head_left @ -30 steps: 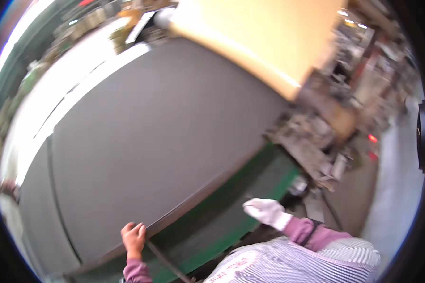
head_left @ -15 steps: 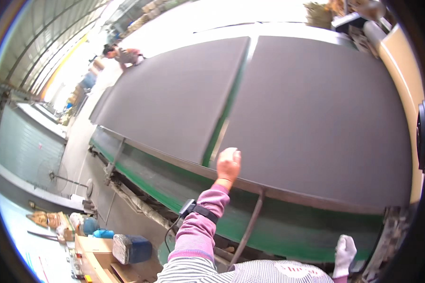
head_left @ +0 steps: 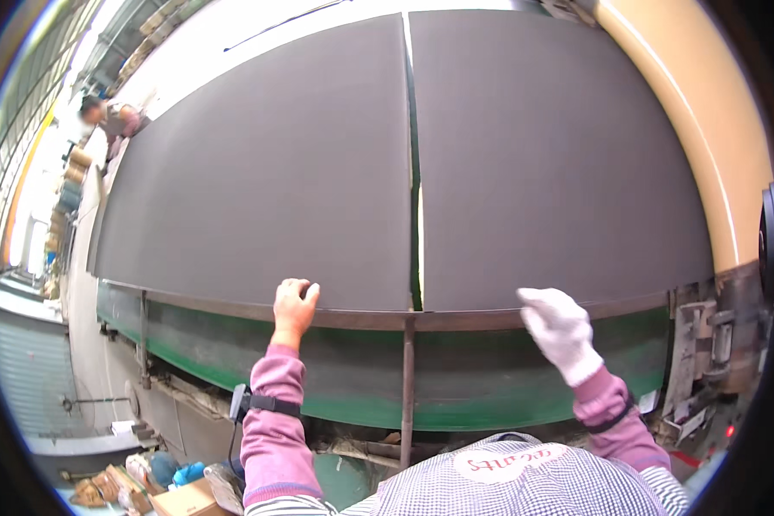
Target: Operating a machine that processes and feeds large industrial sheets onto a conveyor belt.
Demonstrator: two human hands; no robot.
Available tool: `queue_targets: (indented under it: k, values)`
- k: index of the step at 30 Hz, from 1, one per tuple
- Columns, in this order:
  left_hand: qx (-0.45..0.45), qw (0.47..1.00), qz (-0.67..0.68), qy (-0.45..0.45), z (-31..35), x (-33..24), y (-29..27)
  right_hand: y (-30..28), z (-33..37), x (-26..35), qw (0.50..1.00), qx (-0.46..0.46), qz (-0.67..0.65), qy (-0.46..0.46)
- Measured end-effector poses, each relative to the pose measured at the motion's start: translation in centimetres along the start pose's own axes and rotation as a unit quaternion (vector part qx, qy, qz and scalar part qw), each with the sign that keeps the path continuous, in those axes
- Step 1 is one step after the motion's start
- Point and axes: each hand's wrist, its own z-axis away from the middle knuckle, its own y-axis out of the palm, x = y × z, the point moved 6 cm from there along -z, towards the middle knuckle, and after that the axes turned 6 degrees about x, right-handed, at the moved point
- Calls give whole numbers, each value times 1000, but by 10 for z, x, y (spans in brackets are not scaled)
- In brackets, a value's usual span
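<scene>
Two large dark grey flat sheets lie side by side, the left sheet (head_left: pixel 267 163) and the right sheet (head_left: pixel 559 163), with a narrow gap between them. My bare left hand (head_left: pixel 295 310) is over the near edge of the left sheet, its fingers loosely bent, the thumb a little apart, and nothing visible in it. In a white glove, my right hand (head_left: pixel 561 331) reaches to the near edge of the right sheet, fingers stretched toward the left. Whether either hand touches a sheet I cannot tell.
A metal rail (head_left: pixel 482 321) runs along the near edge above a green belt (head_left: pixel 344 413), with an upright post (head_left: pixel 408 387) in the middle. A large tan roll (head_left: pixel 688 112) stands at the right. Another person (head_left: pixel 116 120) is at the far left. A cardboard box (head_left: pixel 189 499) sits lower left.
My view has swung, so the sheets now face me squarely. My left hand has moved from the gap to the left sheet's edge. My right hand has risen from low down to the right sheet's edge.
</scene>
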Motion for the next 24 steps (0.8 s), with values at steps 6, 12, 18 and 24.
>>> queue_targets:
  k: [6,12,18,24]
  values:
    - [-1,993,-24,112,36,-128,27,55,-55,7,991,80,107,5]
    - [-22,988,-28,151,20,-132,19,45,-57,-56,971,114,185,100]
    - [33,989,-129,-69,-24,-13,-25,-28,-29,-110,973,76,216,17]
    - [17,1000,-13,11,1,-28,-9,-68,-23,-199,968,95,190,133]
